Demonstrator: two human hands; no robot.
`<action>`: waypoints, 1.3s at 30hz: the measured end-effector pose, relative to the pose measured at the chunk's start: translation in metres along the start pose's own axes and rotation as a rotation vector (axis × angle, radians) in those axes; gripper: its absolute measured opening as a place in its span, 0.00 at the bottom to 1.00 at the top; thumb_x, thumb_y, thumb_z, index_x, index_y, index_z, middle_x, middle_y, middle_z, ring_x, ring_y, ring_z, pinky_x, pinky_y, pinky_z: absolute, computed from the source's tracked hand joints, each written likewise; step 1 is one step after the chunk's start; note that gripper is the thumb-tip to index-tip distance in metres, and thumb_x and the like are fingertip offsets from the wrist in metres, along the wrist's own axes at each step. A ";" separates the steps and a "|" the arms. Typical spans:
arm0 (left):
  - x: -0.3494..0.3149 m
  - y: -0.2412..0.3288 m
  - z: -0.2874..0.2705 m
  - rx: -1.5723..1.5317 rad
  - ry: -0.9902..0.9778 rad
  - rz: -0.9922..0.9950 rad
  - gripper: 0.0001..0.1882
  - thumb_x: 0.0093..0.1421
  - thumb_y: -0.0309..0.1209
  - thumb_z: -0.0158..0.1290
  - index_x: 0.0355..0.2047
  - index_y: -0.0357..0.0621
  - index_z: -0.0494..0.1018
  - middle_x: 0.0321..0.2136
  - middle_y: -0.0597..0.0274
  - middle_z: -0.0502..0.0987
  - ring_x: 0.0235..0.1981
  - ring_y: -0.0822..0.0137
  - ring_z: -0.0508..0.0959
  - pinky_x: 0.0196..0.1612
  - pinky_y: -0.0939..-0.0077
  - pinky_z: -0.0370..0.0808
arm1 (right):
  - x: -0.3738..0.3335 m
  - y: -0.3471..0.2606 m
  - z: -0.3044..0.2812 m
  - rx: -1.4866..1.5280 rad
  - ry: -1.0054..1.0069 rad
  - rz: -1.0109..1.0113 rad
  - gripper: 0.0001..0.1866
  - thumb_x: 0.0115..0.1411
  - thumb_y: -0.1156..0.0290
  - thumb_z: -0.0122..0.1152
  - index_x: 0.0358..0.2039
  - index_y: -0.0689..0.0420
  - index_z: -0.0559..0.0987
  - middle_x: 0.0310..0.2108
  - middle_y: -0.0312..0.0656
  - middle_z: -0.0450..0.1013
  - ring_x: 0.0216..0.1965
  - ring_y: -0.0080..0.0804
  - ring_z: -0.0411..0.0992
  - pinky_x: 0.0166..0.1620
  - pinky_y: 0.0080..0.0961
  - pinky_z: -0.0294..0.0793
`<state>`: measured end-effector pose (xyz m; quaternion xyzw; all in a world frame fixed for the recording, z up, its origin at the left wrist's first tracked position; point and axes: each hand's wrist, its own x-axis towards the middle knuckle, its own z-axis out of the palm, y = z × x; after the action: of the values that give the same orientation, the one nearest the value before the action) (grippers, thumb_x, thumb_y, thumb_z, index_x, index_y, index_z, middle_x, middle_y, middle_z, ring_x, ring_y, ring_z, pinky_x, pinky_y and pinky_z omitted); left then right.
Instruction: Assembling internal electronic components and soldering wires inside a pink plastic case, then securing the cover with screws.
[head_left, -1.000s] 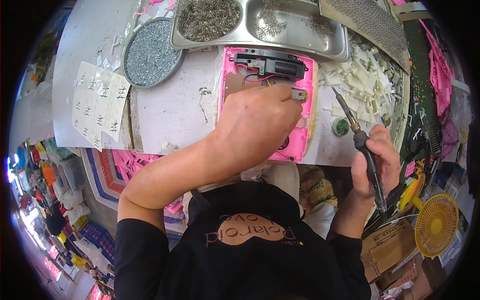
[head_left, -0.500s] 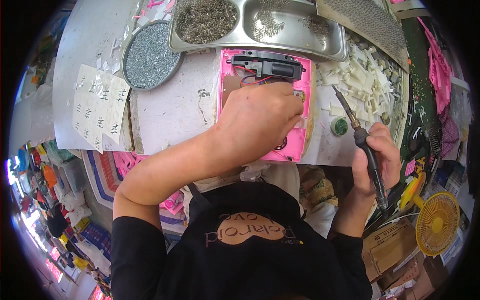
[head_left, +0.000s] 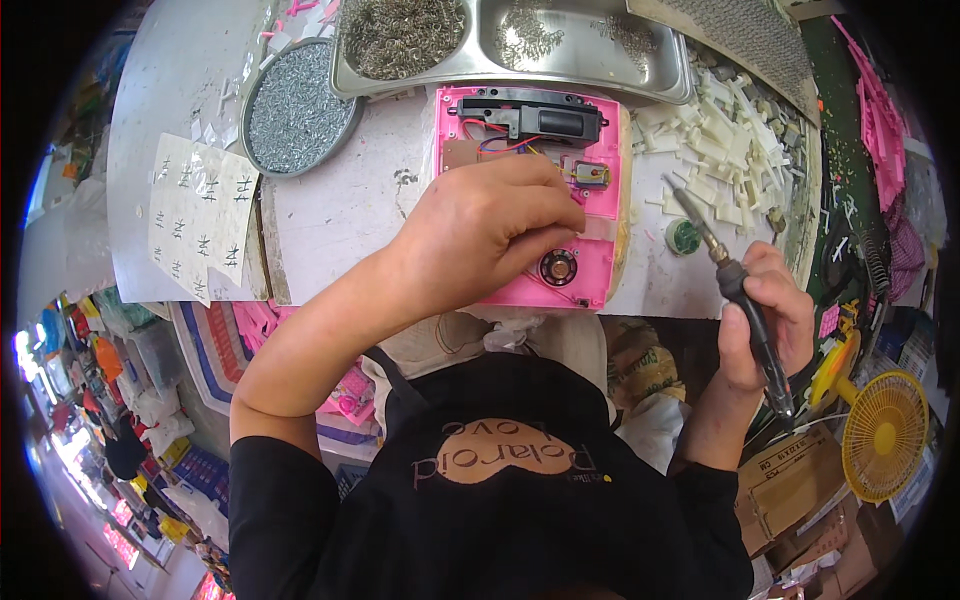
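A pink plastic housing (head_left: 600,220) lies open on the white bench, with a black module (head_left: 540,118), red and blue wires, a small motor (head_left: 585,173) and a round black speaker (head_left: 557,267) inside. My left hand (head_left: 490,235) rests on the housing's middle, fingers curled and pinching down next to the motor; what they hold is hidden. My right hand (head_left: 765,320) grips a soldering iron (head_left: 735,290) to the right of the housing, its tip raised above the bench and pointing up-left.
A steel two-compartment tray (head_left: 600,75) with small metal parts stands behind the housing. A round dish of screws (head_left: 298,100) sits at the left, paper sheets (head_left: 195,225) beside it. White plastic pieces (head_left: 735,135) and a green tin (head_left: 684,236) lie right. A yellow fan (head_left: 885,435) stands low right.
My left hand has slid down and left off the housing's right side, uncovering the motor and speaker. The right hand with the soldering iron has stayed in place.
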<state>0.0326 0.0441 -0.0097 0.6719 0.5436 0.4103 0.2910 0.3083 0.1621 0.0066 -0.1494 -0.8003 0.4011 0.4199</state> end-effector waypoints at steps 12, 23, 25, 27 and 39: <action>0.000 -0.001 -0.007 0.235 -0.123 0.121 0.11 0.49 0.23 0.65 0.34 0.41 0.78 0.40 0.59 0.77 0.41 0.54 0.80 0.40 0.63 0.80 | 0.008 0.007 0.012 0.340 -0.256 0.256 0.14 0.45 0.77 0.67 0.35 0.63 0.80 0.22 0.37 0.69 0.22 0.30 0.64 0.34 0.31 0.64; 0.000 -0.004 -0.006 0.240 -0.126 0.139 0.09 0.50 0.23 0.64 0.32 0.42 0.77 0.40 0.59 0.78 0.41 0.54 0.80 0.41 0.63 0.80 | 0.015 0.009 0.018 0.302 -0.302 0.282 0.13 0.43 0.76 0.67 0.33 0.62 0.80 0.20 0.35 0.67 0.22 0.27 0.61 0.29 0.26 0.59; -0.001 -0.005 -0.006 0.243 -0.125 0.140 0.09 0.50 0.23 0.64 0.32 0.41 0.77 0.39 0.59 0.78 0.40 0.53 0.80 0.41 0.63 0.79 | 0.016 0.009 0.020 0.293 -0.308 0.275 0.13 0.43 0.76 0.67 0.33 0.62 0.80 0.20 0.35 0.67 0.22 0.27 0.61 0.28 0.26 0.59; 0.000 -0.005 -0.005 0.240 -0.129 0.139 0.08 0.50 0.23 0.64 0.32 0.41 0.77 0.39 0.59 0.78 0.40 0.53 0.80 0.41 0.63 0.79 | 0.016 0.008 0.020 0.281 -0.312 0.280 0.13 0.43 0.76 0.67 0.33 0.62 0.80 0.20 0.35 0.67 0.22 0.27 0.61 0.28 0.26 0.59; 0.001 -0.003 -0.008 0.230 -0.154 0.121 0.09 0.50 0.23 0.64 0.31 0.42 0.77 0.37 0.60 0.77 0.38 0.54 0.79 0.39 0.63 0.78 | 0.008 0.004 -0.004 0.321 -0.220 0.277 0.15 0.46 0.77 0.67 0.37 0.63 0.78 0.24 0.38 0.70 0.24 0.30 0.63 0.38 0.33 0.64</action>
<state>0.0242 0.0457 -0.0084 0.7618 0.5217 0.3094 0.2274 0.3065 0.1713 0.0098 -0.1445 -0.7392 0.5907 0.2894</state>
